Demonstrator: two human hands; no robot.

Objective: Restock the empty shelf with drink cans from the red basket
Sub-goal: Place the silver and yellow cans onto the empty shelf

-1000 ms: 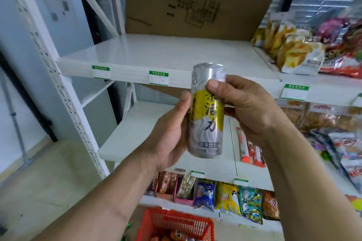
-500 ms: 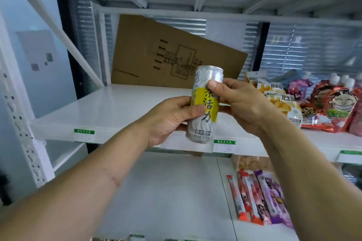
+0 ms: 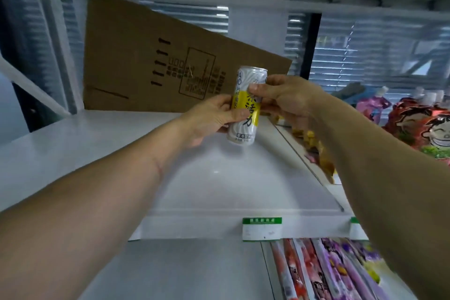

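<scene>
Slim silver-and-yellow aluminium drink can (image 3: 246,107): clasped upright by left hand (image 3: 211,118) and right hand (image 3: 286,97), above bare white shelf (image 3: 219,173). Step: placing. Next: lower, release.

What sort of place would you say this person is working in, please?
Probably a small shop or its stockroom: white metal shelving with a green price label on its edge, packaged snacks to the right, and a drink can in both hands.

You see soft, even daylight from the window blinds (image 3: 379,56) at upper right, a faint glare on the white shelf (image 3: 216,173), motion blur smearing the snack packets (image 3: 341,270) at lower right, and bent frame edges.
</scene>
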